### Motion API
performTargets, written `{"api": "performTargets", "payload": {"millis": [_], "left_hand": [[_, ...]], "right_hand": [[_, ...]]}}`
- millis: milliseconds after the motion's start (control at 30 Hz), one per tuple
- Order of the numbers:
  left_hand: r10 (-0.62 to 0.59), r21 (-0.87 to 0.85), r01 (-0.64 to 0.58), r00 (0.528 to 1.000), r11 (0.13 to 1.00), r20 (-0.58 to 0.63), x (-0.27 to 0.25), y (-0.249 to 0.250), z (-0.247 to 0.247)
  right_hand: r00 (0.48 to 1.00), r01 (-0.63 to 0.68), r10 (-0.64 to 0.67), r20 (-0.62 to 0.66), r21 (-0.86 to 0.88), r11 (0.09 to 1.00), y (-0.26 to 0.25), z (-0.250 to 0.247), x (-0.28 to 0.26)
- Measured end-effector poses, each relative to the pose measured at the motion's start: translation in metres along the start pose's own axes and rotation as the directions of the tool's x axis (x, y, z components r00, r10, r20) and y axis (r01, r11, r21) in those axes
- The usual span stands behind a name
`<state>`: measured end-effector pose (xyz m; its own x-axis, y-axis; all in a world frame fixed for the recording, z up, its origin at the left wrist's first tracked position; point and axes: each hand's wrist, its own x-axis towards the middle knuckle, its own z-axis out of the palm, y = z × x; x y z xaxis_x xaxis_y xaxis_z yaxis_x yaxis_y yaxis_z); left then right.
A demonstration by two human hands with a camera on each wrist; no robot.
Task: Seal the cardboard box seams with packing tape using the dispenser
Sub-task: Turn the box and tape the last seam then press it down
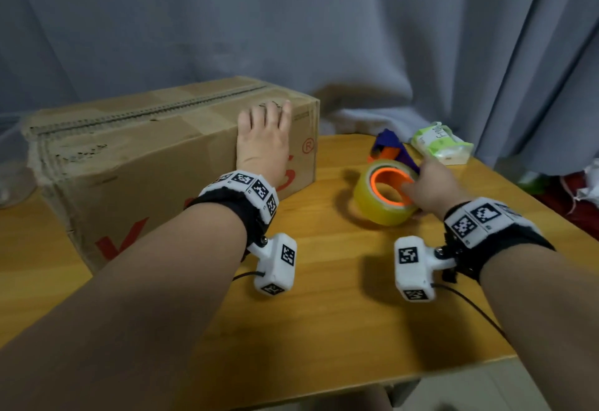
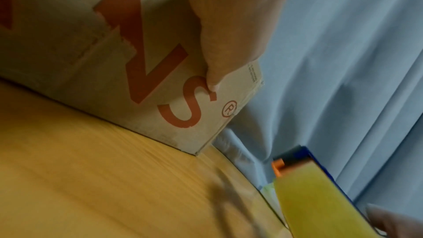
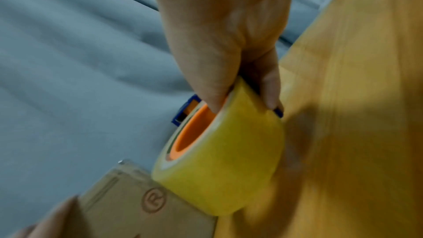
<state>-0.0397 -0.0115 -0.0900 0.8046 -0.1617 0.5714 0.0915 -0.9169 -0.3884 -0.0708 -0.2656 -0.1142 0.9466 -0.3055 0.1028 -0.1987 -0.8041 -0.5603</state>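
The right hand [image 3: 219,30] grips the tape roll [image 3: 224,166]: the right wrist view shows the thumb hooked into the orange core [image 3: 194,129] and a finger curled down the far side against the blue dispenser [image 3: 186,108] frame. The head view shows only the back of this hand [image 1: 431,188] over the roll [image 1: 382,203], the fingers mostly hidden, but it shows the roll low over the table [image 1: 324,313], right of the box [image 1: 146,158]; whether it touches the wood is unclear. The dispenser's blue and orange body [image 1: 392,148] pokes out beyond the roll, its shape blurred.

The left hand [image 1: 264,138] lies flat on the box's near right top edge, fingers straight and spread over the top. Only the left wrist view shows its thumb [image 2: 215,71] pressed on the front face above the red letter S. The box's left end is frayed. A green-white packet [image 1: 440,145] lies at the table's far edge, before a grey curtain [image 1: 324,21]. Both forearms reach forward, wrists banded.
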Motion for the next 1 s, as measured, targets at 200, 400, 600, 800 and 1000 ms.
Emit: {"api": "performTargets", "payload": {"millis": [200, 400, 600, 800, 1000], "left_hand": [[0.087, -0.213, -0.063, 0.991, 0.975, 0.101, 0.001, -0.028, -0.027], [0.176, -0.339, -0.097, 0.961, 0.936, 0.212, -0.017, -0.112, -0.052], [0.170, -0.543, 0.018, 0.940, 0.840, 0.295, -0.066, -0.208, -0.047], [0.291, -0.655, -0.069, 0.927, 0.753, 0.237, -0.105, -0.254, -0.042], [0.441, -0.281, -0.369, 0.859, 0.886, 0.261, -0.109, -0.281, -0.034]], "right_hand": [[0.992, 0.127, -0.118, -0.048, 0.438, 0.890, -0.063, 0.026, -0.033], [0.984, 0.172, -0.153, -0.088, 0.681, 0.712, -0.131, 0.031, -0.064], [0.966, 0.211, -0.250, -0.058, 0.735, 0.645, -0.191, 0.046, -0.105], [0.962, 0.141, -0.274, 0.013, 0.834, 0.534, -0.219, 0.065, -0.138], [0.956, 0.151, -0.294, 0.016, 0.830, 0.536, -0.214, 0.061, -0.141]]}}
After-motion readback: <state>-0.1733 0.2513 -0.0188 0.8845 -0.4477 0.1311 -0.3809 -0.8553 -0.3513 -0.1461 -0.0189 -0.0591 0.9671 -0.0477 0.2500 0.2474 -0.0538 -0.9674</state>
